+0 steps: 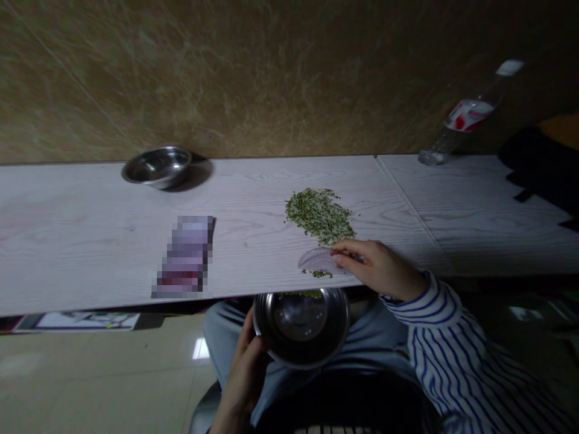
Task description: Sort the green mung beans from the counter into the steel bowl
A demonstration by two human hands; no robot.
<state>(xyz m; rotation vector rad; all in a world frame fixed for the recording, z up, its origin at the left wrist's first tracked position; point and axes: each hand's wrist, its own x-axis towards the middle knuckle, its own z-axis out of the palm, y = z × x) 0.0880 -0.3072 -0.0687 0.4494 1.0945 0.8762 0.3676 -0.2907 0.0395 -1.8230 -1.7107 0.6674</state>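
My right hand (368, 262) pinches a clear plastic protractor (314, 259), held low over the tabletop close to its front edge. Small green beans (319, 214) lie spread in a patch just beyond it, and a few more sit between the protractor and the edge. Below that edge, over my lap, my left hand (248, 355) grips a steel bowl (301, 355) by its left side. Some green beans show inside the bowl near its far rim.
A second steel bowl (158, 169) stands at the back left by the wall. A blurred-out flat rectangle (185, 256) lies left of centre. At the back right are a plastic bottle (470, 114) with a white cap and a dark cloth-like item (538, 163).
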